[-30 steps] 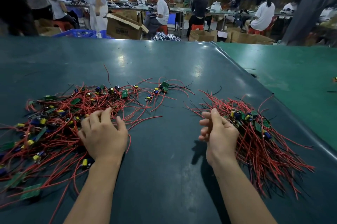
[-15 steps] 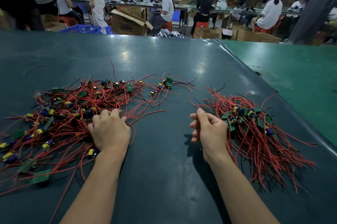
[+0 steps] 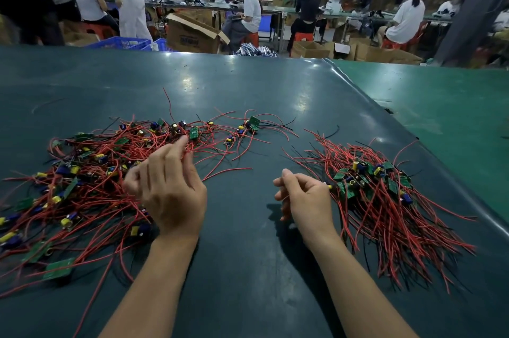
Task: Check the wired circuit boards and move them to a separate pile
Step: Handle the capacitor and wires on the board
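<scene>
A dark teal, smooth-surfaced counter (image 3: 248, 95) carries two heaps of small green circuit boards with long red wires. The larger, loose heap (image 3: 82, 178) spreads over the left side, its boards scattered with blue and yellow components among tangled wires. The tighter pile (image 3: 385, 200) lies on the right, its boards clustered at the far end and its red wires fanning toward the near edge.

The left hand (image 3: 168, 186) is raised over the inner edge of the loose heap, back upward, fingers curled; its fingertips (image 3: 181, 142) pinch thin red wires from that heap. The right hand (image 3: 305, 197) sits just beside the left edge of the tight pile, thumb up and fingers loosely curled inward; whether it holds a wire cannot be told. The two hands are well apart, with bare counter between them.

A single green board with a yellow component (image 3: 252, 124) lies at the far right end of the loose heap. Beyond the counter stand open brown cardboard boxes (image 3: 192, 33) and a blue plastic crate (image 3: 121, 41), and seated people work at long tables.
</scene>
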The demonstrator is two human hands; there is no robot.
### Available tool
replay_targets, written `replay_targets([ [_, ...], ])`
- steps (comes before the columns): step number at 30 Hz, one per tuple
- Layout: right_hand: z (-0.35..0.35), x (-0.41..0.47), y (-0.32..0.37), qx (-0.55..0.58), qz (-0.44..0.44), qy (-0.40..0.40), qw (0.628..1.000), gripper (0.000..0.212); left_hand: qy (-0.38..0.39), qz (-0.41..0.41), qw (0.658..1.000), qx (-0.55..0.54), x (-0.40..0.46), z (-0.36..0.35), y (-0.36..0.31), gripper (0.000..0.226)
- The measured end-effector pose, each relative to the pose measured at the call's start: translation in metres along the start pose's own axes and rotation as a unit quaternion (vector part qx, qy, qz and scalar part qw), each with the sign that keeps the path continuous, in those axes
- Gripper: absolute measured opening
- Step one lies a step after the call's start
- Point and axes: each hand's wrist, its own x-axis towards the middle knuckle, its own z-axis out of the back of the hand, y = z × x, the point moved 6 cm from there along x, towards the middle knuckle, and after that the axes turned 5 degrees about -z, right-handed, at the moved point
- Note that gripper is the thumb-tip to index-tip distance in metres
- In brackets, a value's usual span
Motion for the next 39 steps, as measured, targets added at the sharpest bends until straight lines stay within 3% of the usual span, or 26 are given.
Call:
replay_targets([
  [3, -0.018, -0.004, 0.001, -0.015, 0.020, 0.087, 0.996, 0.011, 0.015, -0.116, 0.983, -0.144, -0.006, 0.001, -0.031, 0.019],
  [6, -0.036, -0.012, 0.003, -0.039, 0.058, 0.184, 0.980, 0.056, 0.091, -0.213, 0.931, -0.281, -0.019, -0.001, -0.068, 0.026],
  [10, -0.023, -0.012, 0.018, -0.007, 0.132, 0.159, 0.978, 0.038, 0.157, -0.253, 0.881, -0.367, -0.029, -0.006, -0.092, 0.031],
  [12, -0.016, -0.009, 0.019, 0.020, 0.123, 0.107, 0.986, 0.021, 0.162, -0.242, 0.883, -0.367, -0.028, -0.006, -0.093, 0.036],
  [14, -0.016, -0.007, 0.016, 0.117, 0.057, 0.086, 0.988, 0.010, 0.147, -0.222, 0.898, -0.350, -0.024, -0.005, -0.088, 0.038],
  [17, -0.010, -0.003, 0.014, 0.244, -0.023, 0.059, 0.968, 0.011, 0.132, -0.199, 0.912, -0.332, -0.022, -0.004, -0.082, 0.017],
  [18, -0.008, -0.002, 0.014, 0.266, -0.036, 0.061, 0.961, 0.011, 0.152, -0.199, 0.906, -0.341, -0.024, -0.006, -0.082, 0.010],
  [21, -0.007, -0.003, 0.015, 0.277, -0.047, 0.076, 0.957, 0.014, 0.278, -0.178, 0.879, -0.343, -0.036, -0.022, -0.083, 0.027],
  [24, -0.003, -0.004, 0.017, 0.284, -0.043, 0.071, 0.955, 0.013, 0.415, -0.155, 0.831, -0.338, -0.049, -0.036, -0.082, 0.036],
  [26, 0.001, -0.003, 0.018, 0.287, -0.043, 0.064, 0.955, 0.009, 0.444, -0.186, 0.815, -0.322, -0.052, -0.038, -0.083, 0.043],
  [28, 0.003, -0.001, 0.017, 0.275, -0.049, 0.060, 0.958, 0.008, 0.446, -0.209, 0.823, -0.282, -0.051, -0.037, -0.083, 0.048],
  [30, 0.003, -0.002, 0.016, 0.267, -0.057, 0.062, 0.960, 0.006, 0.391, -0.181, 0.874, -0.224, -0.042, -0.036, -0.072, 0.049],
  [33, 0.001, -0.003, 0.017, 0.251, -0.051, 0.072, 0.964, 0.007, 0.289, -0.058, 0.931, -0.213, -0.028, -0.032, -0.048, 0.046],
  [35, -0.005, -0.005, 0.017, 0.222, -0.043, 0.092, 0.970, 0.013, 0.283, 0.007, 0.916, -0.285, -0.030, -0.034, -0.046, 0.039],
  [39, -0.023, -0.013, 0.015, 0.149, -0.005, 0.123, 0.981, 0.015, 0.354, 0.142, 0.824, -0.419, -0.043, -0.048, -0.047, 0.035],
])
